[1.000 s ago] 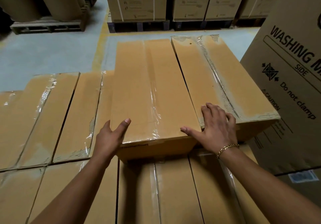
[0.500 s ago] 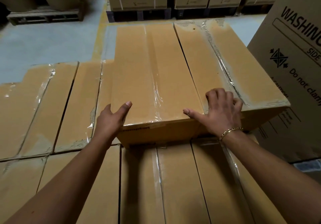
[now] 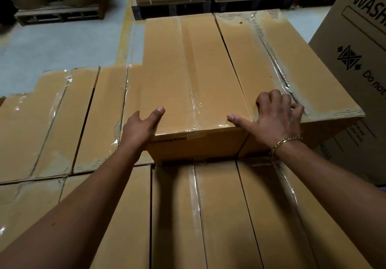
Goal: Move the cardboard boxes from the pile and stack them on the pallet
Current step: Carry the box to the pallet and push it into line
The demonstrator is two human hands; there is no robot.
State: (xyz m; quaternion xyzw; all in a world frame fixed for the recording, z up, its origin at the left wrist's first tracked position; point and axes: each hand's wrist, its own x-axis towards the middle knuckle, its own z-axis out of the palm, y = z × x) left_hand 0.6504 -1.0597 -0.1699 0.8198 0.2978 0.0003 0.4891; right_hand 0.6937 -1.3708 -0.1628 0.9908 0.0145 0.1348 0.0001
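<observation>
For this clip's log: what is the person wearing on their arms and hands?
No sleeves or gloves are in view. The left hand shows no ring or watch. The right hand has a gold chain-link bracelet around its wrist.

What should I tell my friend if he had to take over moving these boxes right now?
Left hand: holds the near left corner of the Crompton box, thumb on top, fingers hidden down its side.
Right hand: thumb on the Crompton box, bent fingers pressing the top of the neighbouring box.
Both boxes lie side by side on the lower layer of boxes, next to the washing machine carton.
Done: cannot tell; nothing shows whether this stack is the pile or the pallet.
Left: probably finish handling the Crompton box, then the rest.
</observation>
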